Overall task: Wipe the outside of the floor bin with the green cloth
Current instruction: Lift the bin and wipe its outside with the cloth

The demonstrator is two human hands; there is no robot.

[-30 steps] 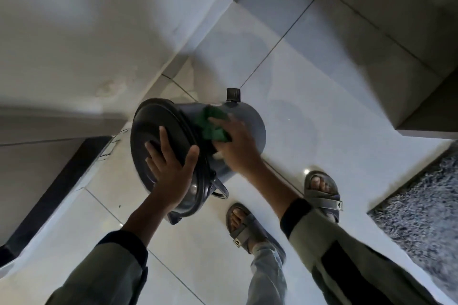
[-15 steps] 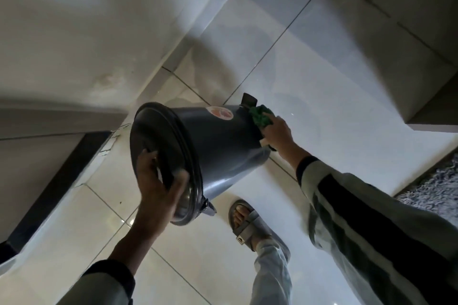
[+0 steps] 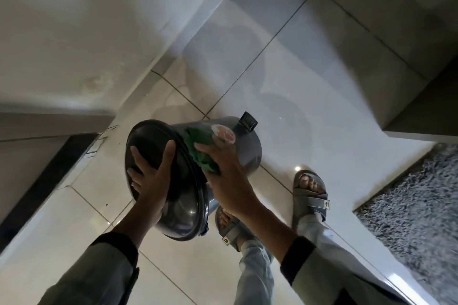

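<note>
Sleeves: dark-cuffed grey sleeves [image 3: 104, 267] enter from 6 and 5 o'clock, nearest the camera.
Left hand: the left hand [image 3: 151, 181] lies spread, fingers splayed flat on the round dark lid [image 3: 148, 136] of the bin, bracing it; it grips nothing.
Right hand: the right hand [image 3: 225, 181] presses palm-down on the crumpled green cloth [image 3: 200, 153], fingers extended over it, holding it against the bin's side wall just past the lid rim.
Bin: the dark grey round plastic floor bin [image 3: 247, 146] is tilted, lid toward the person at 7 o'clock, base away at 2 o'clock; a round pink-and-white sticker [image 3: 223, 134] sits beside the cloth, a black foot pedal [image 3: 247, 120] at the far end.
Feet: grey strapped sandals [image 3: 311, 193] stand just below the bin on the glossy pale tiled floor [image 3: 309, 82].
Further out: a shaggy grey mat [image 3: 416, 203] at 4 o'clock; a white wall [image 3: 74, 32] at 10 o'clock.
Risk: the tilted bin probably rests on one base edge; a hard push could make it skid on the tiles or roll from under the bracing palm. The cloth could also catch on the sticker.
</note>
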